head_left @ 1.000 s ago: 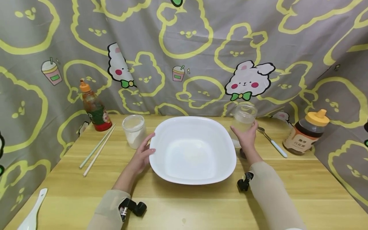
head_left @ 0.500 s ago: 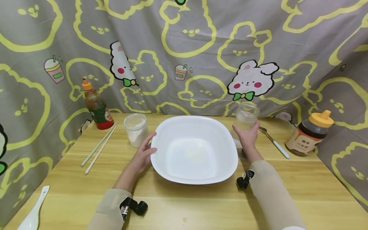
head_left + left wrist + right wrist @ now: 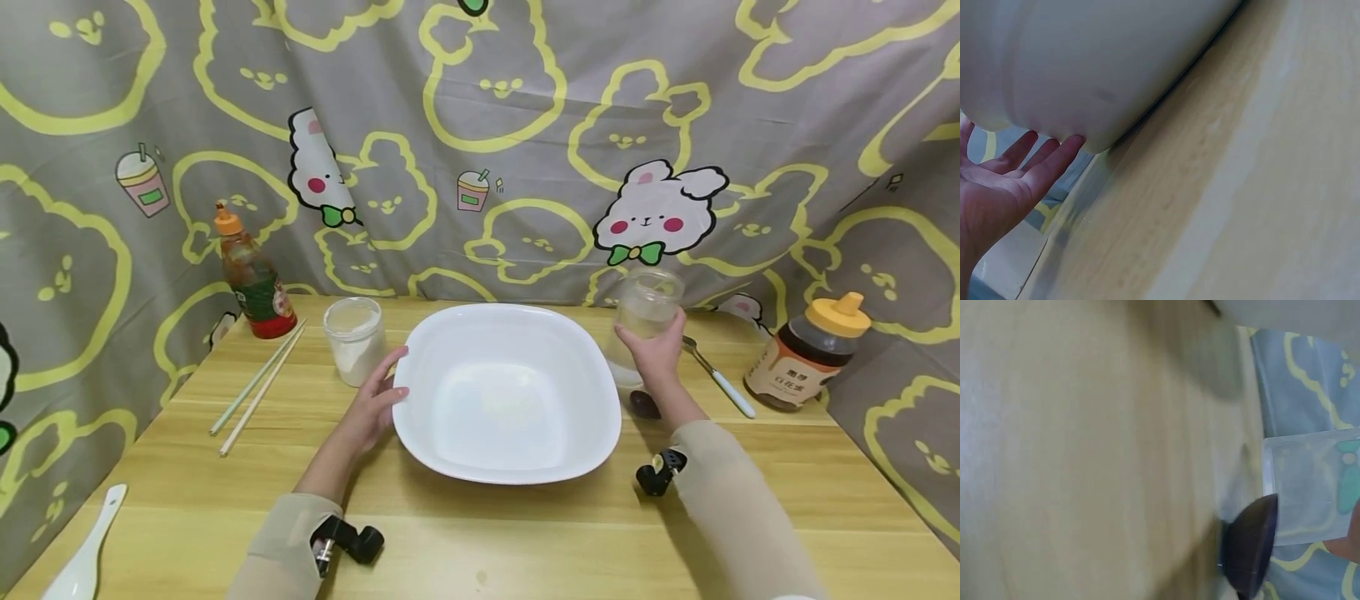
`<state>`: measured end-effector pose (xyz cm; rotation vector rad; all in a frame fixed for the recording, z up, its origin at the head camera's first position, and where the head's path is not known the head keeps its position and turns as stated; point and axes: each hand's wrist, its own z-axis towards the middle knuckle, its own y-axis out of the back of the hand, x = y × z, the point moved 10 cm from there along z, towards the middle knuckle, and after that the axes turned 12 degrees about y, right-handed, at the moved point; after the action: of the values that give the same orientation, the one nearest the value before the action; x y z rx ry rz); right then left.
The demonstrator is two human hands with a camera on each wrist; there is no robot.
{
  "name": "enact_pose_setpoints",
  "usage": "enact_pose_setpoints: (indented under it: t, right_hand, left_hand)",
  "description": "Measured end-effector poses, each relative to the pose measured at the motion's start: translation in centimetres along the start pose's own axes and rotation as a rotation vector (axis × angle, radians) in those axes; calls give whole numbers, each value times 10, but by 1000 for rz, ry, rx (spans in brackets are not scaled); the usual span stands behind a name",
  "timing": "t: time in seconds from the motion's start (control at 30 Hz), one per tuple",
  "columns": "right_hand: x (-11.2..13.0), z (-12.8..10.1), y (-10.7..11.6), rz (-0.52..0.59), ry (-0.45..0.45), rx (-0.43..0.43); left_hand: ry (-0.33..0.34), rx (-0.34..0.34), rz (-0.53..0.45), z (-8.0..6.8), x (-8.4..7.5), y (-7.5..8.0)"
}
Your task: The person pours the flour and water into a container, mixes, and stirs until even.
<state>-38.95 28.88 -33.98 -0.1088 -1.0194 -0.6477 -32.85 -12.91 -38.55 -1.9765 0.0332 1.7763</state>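
Observation:
A large white basin (image 3: 506,392) sits on the wooden table in the middle of the head view. My left hand (image 3: 373,404) touches its left rim. In the left wrist view the fingers (image 3: 1054,165) lie nearly straight, tips against the basin's outer wall. To the right of the basin, my right hand (image 3: 660,354) grips a clear jar (image 3: 647,304) of pale, see-through liquid, held upright. The right wrist view shows the jar's base (image 3: 1269,469) and a bit of finger. Below the jar is a small dark, dish-like thing (image 3: 643,404).
A jar of white powder (image 3: 354,342), chopsticks (image 3: 262,390) and a red sauce bottle (image 3: 258,287) are on the left. A white spoon (image 3: 86,550) lies front left. To the right are a blue-handled fork (image 3: 720,377) and a honey bottle (image 3: 802,354). A patterned curtain (image 3: 480,150) hangs behind.
My right hand has moved slightly right with the jar, widening its gap to the basin and uncovering more of the dark dish-like thing. The left hand and basin stay put.

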Motion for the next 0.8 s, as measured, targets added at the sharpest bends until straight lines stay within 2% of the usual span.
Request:
enact_pose_setpoints:
  t: [0.17,0.43,0.63,0.8]
  right_hand:
    - [14,4,9,-32,24,7]
    - [34,4,16,-49,37,73]
    - [49,-1,19,-104,49,176]
    - [68,-8,21,-161,102,288]
  left_hand:
    - [-4,-1,3,0,-1,-1]
    - [15,-16,-6,-1,2,1]
    - [17,-21,-10,-2,3,1]
    - [7,-12,-11,-1,1,-1]
